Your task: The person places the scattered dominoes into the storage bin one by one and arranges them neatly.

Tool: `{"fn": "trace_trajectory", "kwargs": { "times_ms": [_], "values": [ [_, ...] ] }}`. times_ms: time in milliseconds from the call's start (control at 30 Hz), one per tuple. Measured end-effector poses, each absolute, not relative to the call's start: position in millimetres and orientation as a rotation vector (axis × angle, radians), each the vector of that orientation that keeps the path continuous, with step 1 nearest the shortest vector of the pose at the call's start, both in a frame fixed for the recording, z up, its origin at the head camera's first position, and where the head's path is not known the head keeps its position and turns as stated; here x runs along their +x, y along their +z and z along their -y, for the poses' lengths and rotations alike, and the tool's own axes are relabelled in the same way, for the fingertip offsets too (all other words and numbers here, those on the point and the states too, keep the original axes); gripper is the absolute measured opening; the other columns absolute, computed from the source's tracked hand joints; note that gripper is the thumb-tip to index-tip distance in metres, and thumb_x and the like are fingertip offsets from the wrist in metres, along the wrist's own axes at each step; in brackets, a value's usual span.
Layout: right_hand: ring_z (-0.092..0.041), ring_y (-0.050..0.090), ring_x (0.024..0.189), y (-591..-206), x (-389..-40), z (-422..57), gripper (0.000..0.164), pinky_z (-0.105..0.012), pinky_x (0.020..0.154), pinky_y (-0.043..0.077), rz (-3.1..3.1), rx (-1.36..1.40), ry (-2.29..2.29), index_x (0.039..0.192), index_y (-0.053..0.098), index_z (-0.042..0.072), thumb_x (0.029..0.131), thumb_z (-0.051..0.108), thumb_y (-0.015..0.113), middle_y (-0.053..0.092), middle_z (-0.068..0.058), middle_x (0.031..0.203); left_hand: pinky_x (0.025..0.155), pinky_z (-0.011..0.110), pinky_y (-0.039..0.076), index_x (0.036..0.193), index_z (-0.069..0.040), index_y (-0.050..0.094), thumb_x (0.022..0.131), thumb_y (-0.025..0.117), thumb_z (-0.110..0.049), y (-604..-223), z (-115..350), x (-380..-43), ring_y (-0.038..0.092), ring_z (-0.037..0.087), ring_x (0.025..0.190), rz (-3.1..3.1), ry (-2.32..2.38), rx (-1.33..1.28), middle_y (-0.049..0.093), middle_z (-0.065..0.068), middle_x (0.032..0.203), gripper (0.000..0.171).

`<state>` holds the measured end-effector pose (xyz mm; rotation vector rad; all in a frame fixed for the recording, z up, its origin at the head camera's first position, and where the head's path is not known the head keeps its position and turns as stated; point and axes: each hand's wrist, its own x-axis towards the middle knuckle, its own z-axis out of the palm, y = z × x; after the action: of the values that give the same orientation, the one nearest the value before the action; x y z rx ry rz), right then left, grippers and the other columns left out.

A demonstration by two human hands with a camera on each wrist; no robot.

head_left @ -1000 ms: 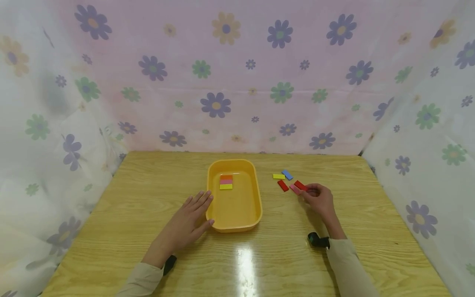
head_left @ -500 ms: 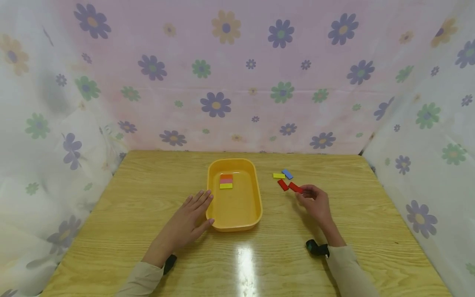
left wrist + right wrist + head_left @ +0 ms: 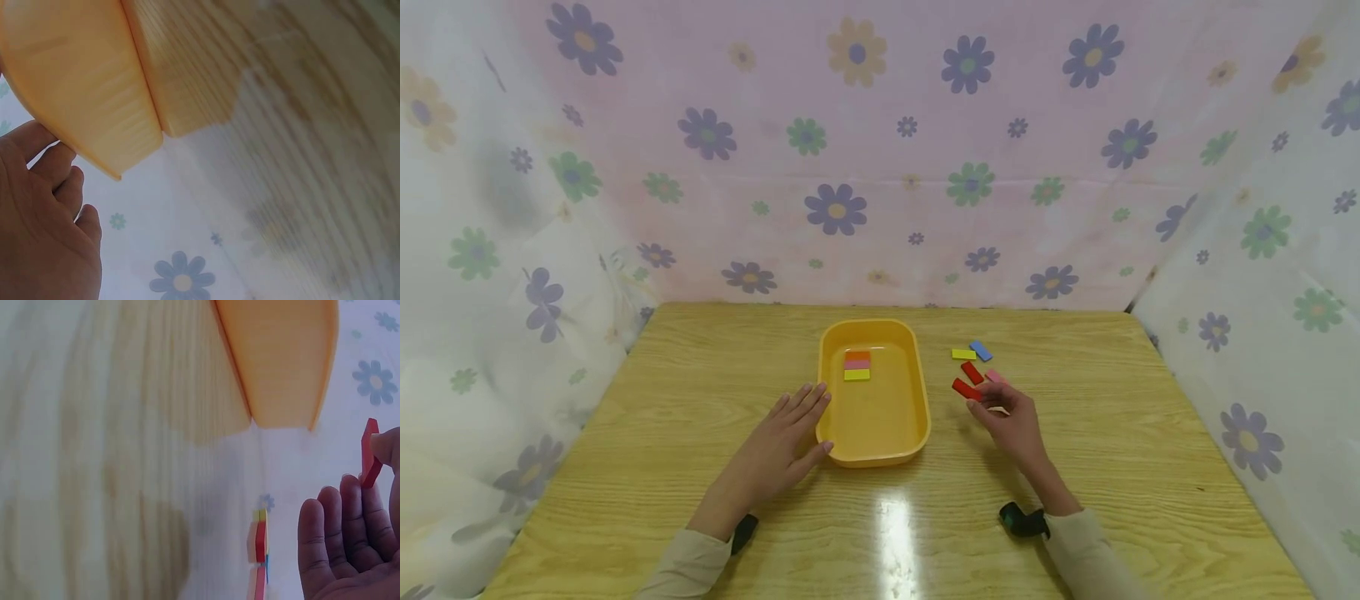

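Observation:
A red rectangular block [image 3: 966, 389] is pinched between the thumb and fingers of my right hand [image 3: 1017, 425], right of the yellow tray [image 3: 923, 408]. The right wrist view shows this red block [image 3: 370, 453] held raised, away from the tabletop. My left hand [image 3: 775, 450] rests its extended fingers on the tray's left rim. Inside the tray, an orange block [image 3: 857, 356], a pink block [image 3: 857, 365] and a yellow block [image 3: 857, 375] lie side by side near the far left. In the left wrist view, fingertips touch the tray's edge [image 3: 94, 164].
Beyond my right hand lie a yellow block [image 3: 964, 354], a blue block [image 3: 981, 350], a second red block [image 3: 972, 372] and a partly hidden pink block [image 3: 995, 377]. A flowered curtain [image 3: 880, 150] rises behind the wooden table [image 3: 722, 350] and along both sides.
My right hand has picked the red block up from beside the pink one and moved it left, nearer the tray. The pink block stays on the table. My left hand has not moved.

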<state>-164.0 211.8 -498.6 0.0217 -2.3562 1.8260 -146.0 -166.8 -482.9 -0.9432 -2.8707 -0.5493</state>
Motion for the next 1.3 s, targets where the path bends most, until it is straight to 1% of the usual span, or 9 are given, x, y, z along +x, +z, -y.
{"fn": "trace_trajectory", "kwargs": {
  "times_ms": [33, 200, 467, 767, 933, 1067, 1300],
  "values": [
    [-0.006, 0.064, 0.082, -503.5, -164.6, -210.1, 0.019, -0.017, 0.07, 0.058, 2.342, 0.038, 1.83, 0.107, 0.069, -0.006, 0.092, 0.004, 0.075, 0.068, -0.014, 0.095, 0.126, 0.055, 0.018, 0.16, -0.005, 0.03, 0.104, 0.055, -0.045, -483.1, 166.8, -146.0, 0.02, 0.029, 0.156, 2.87, -0.55, -0.943, 0.024, 0.009, 0.168, 0.073],
    [-0.008, 0.064, 0.081, -501.9, -160.8, -197.5, 0.017, -0.017, 0.07, 0.058, 2.32, 0.075, 1.863, 0.105, 0.069, -0.006, 0.091, 0.001, 0.075, 0.068, -0.015, 0.094, 0.126, 0.055, 0.017, 0.16, -0.005, 0.03, 0.104, 0.055, -0.045, -483.8, 166.6, -145.9, 0.02, 0.029, 0.156, 2.868, -0.557, -0.943, 0.023, 0.009, 0.168, 0.073],
    [-0.011, 0.066, 0.083, -497.3, -154.9, -179.8, 0.02, -0.018, 0.072, 0.06, 2.279, 0.119, 1.951, 0.107, 0.068, -0.008, 0.089, -0.002, 0.075, 0.067, -0.024, 0.101, 0.125, 0.056, 0.02, 0.159, -0.005, 0.032, 0.104, 0.055, -0.045, -484.0, 165.8, -145.5, 0.023, 0.031, 0.155, 2.84, -0.572, -0.944, 0.027, 0.01, 0.167, 0.072],
    [-0.015, 0.066, 0.084, -483.6, -152.2, -157.9, 0.021, -0.023, 0.076, 0.062, 2.233, 0.218, 2.011, 0.106, 0.068, -0.009, 0.087, -0.005, 0.075, 0.069, -0.02, 0.102, 0.126, 0.054, 0.019, 0.16, -0.007, 0.031, 0.104, 0.054, -0.046, -482.8, 165.6, -144.8, 0.021, 0.029, 0.156, 2.864, -0.603, -0.93, 0.025, 0.007, 0.168, 0.072],
    [-0.016, 0.067, 0.084, -472.2, -156.2, -146.9, 0.02, -0.025, 0.078, 0.063, 2.235, 0.228, 1.986, 0.106, 0.072, -0.006, 0.087, -0.003, 0.077, 0.072, -0.019, 0.102, 0.125, 0.054, 0.02, 0.159, -0.006, 0.032, 0.104, 0.055, -0.045, -482.6, 165.6, -144.9, 0.023, 0.03, 0.155, 2.848, -0.611, -0.934, 0.027, 0.009, 0.167, 0.072],
    [-0.015, 0.068, 0.086, -464.8, -161.8, -137.1, 0.022, -0.025, 0.08, 0.062, 2.249, 0.218, 1.968, 0.109, 0.075, -0.003, 0.088, 0.001, 0.078, 0.073, -0.017, 0.103, 0.126, 0.054, 0.019, 0.16, -0.006, 0.031, 0.104, 0.054, -0.046, -483.4, 166.1, -145.5, 0.022, 0.029, 0.156, 2.859, -0.598, -0.931, 0.027, 0.008, 0.167, 0.072],
    [-0.013, 0.07, 0.087, -453.1, -174.4, -120.9, 0.025, -0.025, 0.081, 0.062, 2.213, 0.251, 1.983, 0.113, 0.076, -0.002, 0.09, 0.007, 0.078, 0.074, -0.018, 0.103, 0.125, 0.055, 0.021, 0.159, -0.005, 0.034, 0.104, 0.055, -0.045, -486.2, 166.4, -146.6, 0.025, 0.031, 0.154, 2.822, -0.588, -0.936, 0.03, 0.01, 0.166, 0.071]
  ]
}}
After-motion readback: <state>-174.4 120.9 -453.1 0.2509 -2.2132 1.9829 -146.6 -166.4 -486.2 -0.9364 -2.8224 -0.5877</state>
